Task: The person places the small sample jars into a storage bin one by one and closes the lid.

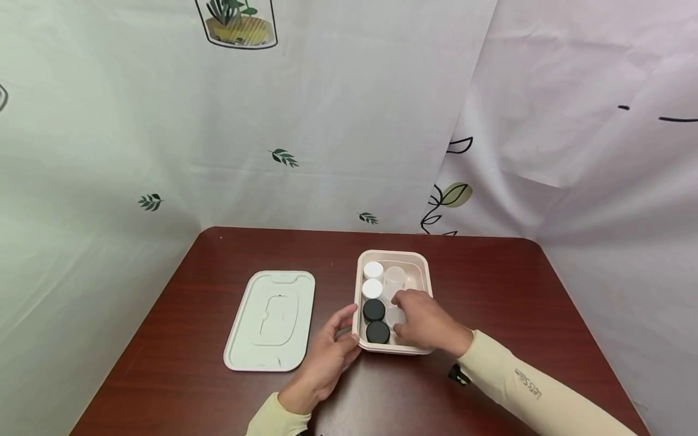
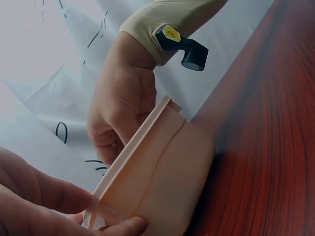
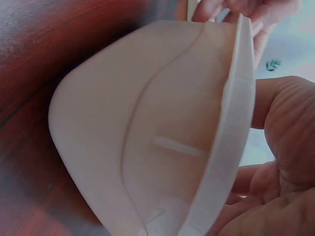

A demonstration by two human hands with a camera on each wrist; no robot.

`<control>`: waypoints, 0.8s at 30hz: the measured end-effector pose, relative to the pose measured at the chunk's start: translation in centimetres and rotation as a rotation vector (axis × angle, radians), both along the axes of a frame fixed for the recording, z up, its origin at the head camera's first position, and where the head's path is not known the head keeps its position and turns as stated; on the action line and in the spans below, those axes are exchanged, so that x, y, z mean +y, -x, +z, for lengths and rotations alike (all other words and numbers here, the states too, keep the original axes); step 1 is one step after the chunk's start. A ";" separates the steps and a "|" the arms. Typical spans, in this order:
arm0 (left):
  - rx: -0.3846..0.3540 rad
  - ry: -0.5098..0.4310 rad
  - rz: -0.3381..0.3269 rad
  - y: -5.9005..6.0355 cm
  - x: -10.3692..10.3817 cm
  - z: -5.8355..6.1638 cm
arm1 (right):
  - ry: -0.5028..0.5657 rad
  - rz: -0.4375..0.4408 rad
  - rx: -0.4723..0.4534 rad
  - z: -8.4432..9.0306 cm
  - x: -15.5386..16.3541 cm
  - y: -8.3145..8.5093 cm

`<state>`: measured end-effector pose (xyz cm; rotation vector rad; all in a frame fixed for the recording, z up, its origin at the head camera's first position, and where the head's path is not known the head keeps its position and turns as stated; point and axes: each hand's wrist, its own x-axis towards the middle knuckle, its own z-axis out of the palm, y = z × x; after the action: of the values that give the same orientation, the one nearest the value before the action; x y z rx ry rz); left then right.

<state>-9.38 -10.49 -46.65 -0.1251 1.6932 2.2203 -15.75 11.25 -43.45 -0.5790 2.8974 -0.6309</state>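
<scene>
A pale pink plastic bin point(image 1: 422, 266) stands on the table, its outer wall filling much of both wrist views. Inside, a left column holds two white-lidded jars point(image 1: 373, 279) and two black-lidded jars point(image 1: 377, 331). Beside them runs a column of translucent jars point(image 1: 395, 276). My left hand point(image 1: 327, 357) holds the bin's near left side, with fingertips at the rim and lower on the wall. My right hand point(image 1: 428, 321) reaches over the right rim, its thumb and finger on either side of a translucent jar point(image 1: 395, 316). In both wrist views the bin wall hides these fingertips.
A pale rectangular lid point(image 1: 269, 357) with a raised panel lies flat to the left of the bin. The dark red wooden table point(image 1: 491, 290) has rounded far corners, and a printed white cloth point(image 1: 338, 121) hangs behind it and along the sides.
</scene>
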 end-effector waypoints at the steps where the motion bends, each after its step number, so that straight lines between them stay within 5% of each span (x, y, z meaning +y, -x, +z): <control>1: -0.001 0.002 0.000 0.0 0.0 0.0 | 0.007 0.001 0.007 0.2 0.1 0.1; 7: 0.006 0.004 0.002 0.0 0.0 0.1 | 0.092 -0.010 0.021 1.8 0.6 0.3; 14: 0.004 0.025 0.030 0.1 -0.7 0.4 | 0.339 -0.065 -0.067 3.0 0.4 -0.2; 24: 0.035 0.083 0.131 0.8 -5.5 2.7 | 0.746 -0.053 -0.234 3.1 -2.9 -2.4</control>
<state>-10.18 -15.94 -43.98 -0.2243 1.8461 2.2571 -13.38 8.35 -40.31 -0.4459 2.3996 -1.6774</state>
